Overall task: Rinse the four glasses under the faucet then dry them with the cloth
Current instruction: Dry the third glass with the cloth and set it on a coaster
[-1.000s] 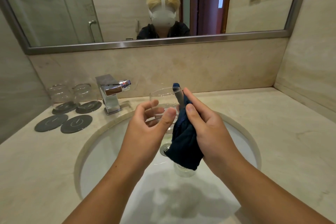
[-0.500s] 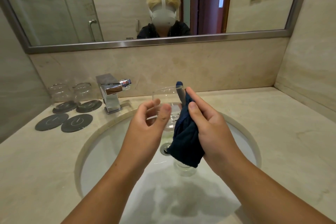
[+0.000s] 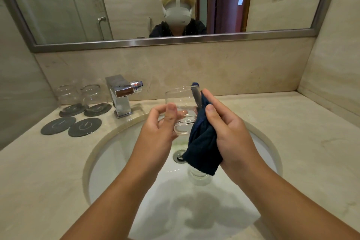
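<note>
Over the white sink basin [image 3: 116, 158] I hold a clear glass [image 3: 181, 103]. My left hand [image 3: 157, 134] grips its lower side with curled fingers. My right hand [image 3: 228, 132] pinches a dark blue cloth [image 3: 202, 148] against the glass's right wall, part of the cloth tucked over the rim and inside. Another glass [image 3: 198, 178] lies in the basin under the hanging cloth, mostly hidden. Two glasses [image 3: 67, 95] [image 3: 92, 93] stand on dark coasters at the back left, beside the chrome faucet [image 3: 121, 95].
Two bare dark coasters [image 3: 58, 125] [image 3: 84, 127] lie on the beige counter left of the basin. The drain [image 3: 180, 156] sits in the basin's middle. A mirror hangs above the backsplash; walls close in on both sides.
The glass has turned a little between my hands, and my left fingers have shifted on it. The cloth stays pressed on the rim by my right hand.
</note>
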The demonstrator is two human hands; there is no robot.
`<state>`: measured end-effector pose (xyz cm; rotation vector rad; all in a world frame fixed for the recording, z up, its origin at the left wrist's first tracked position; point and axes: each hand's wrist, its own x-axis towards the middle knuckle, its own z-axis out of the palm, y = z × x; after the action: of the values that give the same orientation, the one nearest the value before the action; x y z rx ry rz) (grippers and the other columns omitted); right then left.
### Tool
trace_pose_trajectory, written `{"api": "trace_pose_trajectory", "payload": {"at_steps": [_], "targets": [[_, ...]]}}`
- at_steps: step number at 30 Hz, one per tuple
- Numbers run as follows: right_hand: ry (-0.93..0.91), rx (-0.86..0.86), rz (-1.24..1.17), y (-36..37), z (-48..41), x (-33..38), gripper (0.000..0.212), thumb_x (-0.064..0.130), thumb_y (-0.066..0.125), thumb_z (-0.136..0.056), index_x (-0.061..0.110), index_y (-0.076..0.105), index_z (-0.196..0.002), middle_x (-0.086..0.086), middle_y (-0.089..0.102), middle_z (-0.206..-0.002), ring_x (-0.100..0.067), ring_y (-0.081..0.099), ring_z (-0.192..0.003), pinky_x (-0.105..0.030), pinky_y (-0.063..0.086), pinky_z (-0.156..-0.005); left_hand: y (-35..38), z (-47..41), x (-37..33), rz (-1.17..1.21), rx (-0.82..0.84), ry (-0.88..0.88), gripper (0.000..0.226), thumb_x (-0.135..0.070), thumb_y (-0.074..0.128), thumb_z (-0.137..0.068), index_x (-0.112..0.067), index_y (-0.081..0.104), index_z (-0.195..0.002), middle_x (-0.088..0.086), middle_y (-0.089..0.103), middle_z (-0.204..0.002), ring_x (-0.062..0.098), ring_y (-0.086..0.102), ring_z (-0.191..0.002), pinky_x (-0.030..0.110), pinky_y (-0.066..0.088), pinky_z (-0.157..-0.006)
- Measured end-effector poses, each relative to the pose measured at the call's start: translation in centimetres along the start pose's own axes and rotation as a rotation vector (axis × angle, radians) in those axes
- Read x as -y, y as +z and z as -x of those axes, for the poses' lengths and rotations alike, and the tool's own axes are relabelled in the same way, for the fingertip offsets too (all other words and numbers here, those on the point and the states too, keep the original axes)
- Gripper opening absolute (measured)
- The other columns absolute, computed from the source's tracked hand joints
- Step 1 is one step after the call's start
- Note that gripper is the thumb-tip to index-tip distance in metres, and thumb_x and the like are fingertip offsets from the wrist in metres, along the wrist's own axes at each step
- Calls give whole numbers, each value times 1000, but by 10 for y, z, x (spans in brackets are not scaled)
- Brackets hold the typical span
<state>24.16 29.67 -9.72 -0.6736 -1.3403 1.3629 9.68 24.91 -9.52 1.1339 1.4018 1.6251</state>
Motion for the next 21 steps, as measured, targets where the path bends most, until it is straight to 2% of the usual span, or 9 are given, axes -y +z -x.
{"api": "trace_pose_trajectory", "payload": {"at_steps": [2,5,7,9,12,16,19,21], "targets": [[-20,-8,30,-1,-1,-2,35,25,55,-110,46,66,-136,28,67,-138,4,57,-134,-37,42,-121,1,0,1,-77,-17,19,63,-83,59,-80,-36,65,-123,-14,78,-116,1,70,-114,42,54,-109],[-5,9,45,-1,-2,-5,35,28,55,-110,47,65,-139,27,65,-140,3,56,-136,-39,40,-122,0,2,0,-139,-34,62,63,-77,65,-77,-39,64,-127,-14,75,-118,-6,69,-110,35,56,-103],[20,19,25,-1,-2,-6,35,30,55,-111,47,66,-138,24,66,-141,-1,57,-137,-40,40,-122,-3,2,-2,-113,-11,77,60,-73,64,-78,-36,69,-124,-11,78,-116,0,72,-110,36,57,-101],[53,16,-20,-1,-2,-4,34,30,54,-110,47,68,-137,19,68,-140,-5,61,-134,-41,43,-121,-3,3,-4,-8,54,42,54,-71,60,-83,-30,75,-116,-5,81,-110,13,77,-105,39,59,-100],[83,21,-69,-1,-1,-1,34,30,54,-110,47,70,-135,16,70,-139,-9,64,-132,-42,47,-118,-1,2,-6,112,82,9,53,-61,54,-85,-21,71,-114,-5,83,-98,12,79,-88,28,63,-88],[69,2,-63,2,0,-3,33,27,56,-109,45,71,-133,19,70,-137,-5,64,-131,-41,45,-119,0,-1,-1,-27,-20,58,63,-76,55,-78,-33,62,-124,-12,78,-114,5,71,-112,40,53,-107],[41,-5,-13,1,-1,-6,34,28,55,-110,47,69,-135,25,69,-136,-1,61,-133,-39,43,-120,0,0,-1,-105,-61,100,58,-74,52,-81,-37,60,-125,-12,72,-120,-6,69,-103,30,53,-95],[17,-8,11,0,-2,-6,34,28,55,-111,48,67,-136,27,67,-137,2,58,-134,-38,42,-121,1,1,-3,-98,-46,90,58,-71,51,-83,-36,61,-129,-11,73,-121,-7,70,-102,28,54,-92]]}}
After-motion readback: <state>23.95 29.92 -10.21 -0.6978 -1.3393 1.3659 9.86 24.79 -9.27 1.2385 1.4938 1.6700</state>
